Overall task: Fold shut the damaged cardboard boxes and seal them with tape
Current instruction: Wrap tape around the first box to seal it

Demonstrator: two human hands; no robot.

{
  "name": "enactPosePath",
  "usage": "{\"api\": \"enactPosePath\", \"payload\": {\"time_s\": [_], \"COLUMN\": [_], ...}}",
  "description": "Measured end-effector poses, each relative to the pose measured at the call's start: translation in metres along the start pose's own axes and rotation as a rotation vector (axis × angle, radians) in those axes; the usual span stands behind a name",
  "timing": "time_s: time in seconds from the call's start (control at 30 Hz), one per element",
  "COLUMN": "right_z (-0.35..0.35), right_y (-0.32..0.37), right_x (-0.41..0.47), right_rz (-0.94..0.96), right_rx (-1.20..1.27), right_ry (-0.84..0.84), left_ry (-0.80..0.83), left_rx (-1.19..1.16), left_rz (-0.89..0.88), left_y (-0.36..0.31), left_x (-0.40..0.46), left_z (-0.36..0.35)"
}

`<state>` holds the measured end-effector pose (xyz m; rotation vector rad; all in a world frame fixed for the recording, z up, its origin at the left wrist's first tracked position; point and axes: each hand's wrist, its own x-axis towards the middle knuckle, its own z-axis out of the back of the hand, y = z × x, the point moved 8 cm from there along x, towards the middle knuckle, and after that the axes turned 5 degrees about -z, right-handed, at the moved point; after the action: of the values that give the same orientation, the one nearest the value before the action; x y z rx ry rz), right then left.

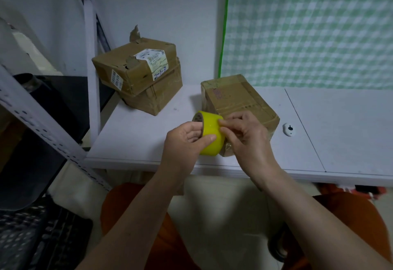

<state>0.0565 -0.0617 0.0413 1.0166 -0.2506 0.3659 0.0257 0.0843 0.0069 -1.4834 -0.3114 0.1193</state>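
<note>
Two hands hold a yellow tape roll (210, 132) just in front of a taped cardboard box (238, 101) on the white worktop (138, 133). The left hand (185, 140) grips the roll, fingers curled into its core, while the right hand (244, 135) pinches its surface. Two stacked boxes (140, 76) (torn, labelled) sit behind and left of that box.

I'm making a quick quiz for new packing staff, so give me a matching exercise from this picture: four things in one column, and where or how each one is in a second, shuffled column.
Things
1. yellow tape roll
2. box with the white label
3. box nearest the hands
4. small white device

Places or states
A. lies on the white table, to the right of the near box
B. held between the left hand and the right hand
C. stacked on top of another box
D. stands alone on the table, just behind the tape roll

Pairs: 1-B, 2-C, 3-D, 4-A
</note>
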Motion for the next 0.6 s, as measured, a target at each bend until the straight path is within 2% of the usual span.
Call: {"api": "enactPosePath", "payload": {"time_s": [0.23,0.37,0.6], "right_z": [0.006,0.009,0.008], "right_y": [0.004,-0.009,-0.015], "right_x": [0.006,0.01,0.006], "right_rz": [0.003,-0.183,-0.332], "right_rx": [0.013,0.171,0.388], "right_ry": [-0.015,-0.001,0.001], "left_ry": [-0.025,-0.028,-0.058], "left_rx": [0.034,0.009,-0.029], "left_rz": [-0.03,-0.067,-0.138], "left_y": [0.003,-0.004,-0.013], "left_x": [0.0,-0.002,-0.006], "left_z": [0.002,0.001,-0.002]}}
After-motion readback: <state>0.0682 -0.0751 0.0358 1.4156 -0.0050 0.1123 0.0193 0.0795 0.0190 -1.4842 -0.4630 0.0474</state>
